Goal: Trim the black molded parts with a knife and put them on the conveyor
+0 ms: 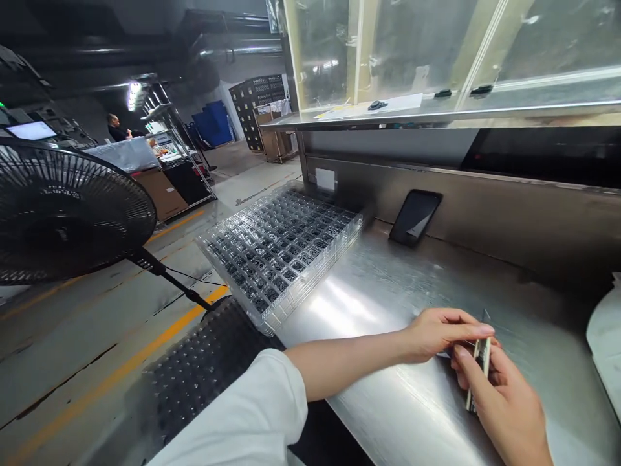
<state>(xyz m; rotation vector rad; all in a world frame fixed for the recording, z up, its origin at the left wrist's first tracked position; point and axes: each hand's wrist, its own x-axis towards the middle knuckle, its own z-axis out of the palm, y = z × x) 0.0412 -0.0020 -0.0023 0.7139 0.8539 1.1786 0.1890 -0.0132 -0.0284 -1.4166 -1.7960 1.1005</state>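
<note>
Over the metal bench, my right hand [509,395] is closed around a slim utility knife [479,372] with pale edges and a dark middle. A small pointed blade tip [486,316] sticks up at its upper end. Reaching in from the left, my left hand [439,333] is closed too, its fingertips pinching the knife near the blade end. The fingers hide much of the knife's body. Beneath the left palm a small dark thing shows, too covered to name.
Stacked clear plastic trays [291,249] with dark small parts in their pockets lie at the bench's left edge. A phone [416,217] leans on the back panel. A standing fan [63,213] is at left; a person [118,129] is far behind. A white object [606,336] stands right.
</note>
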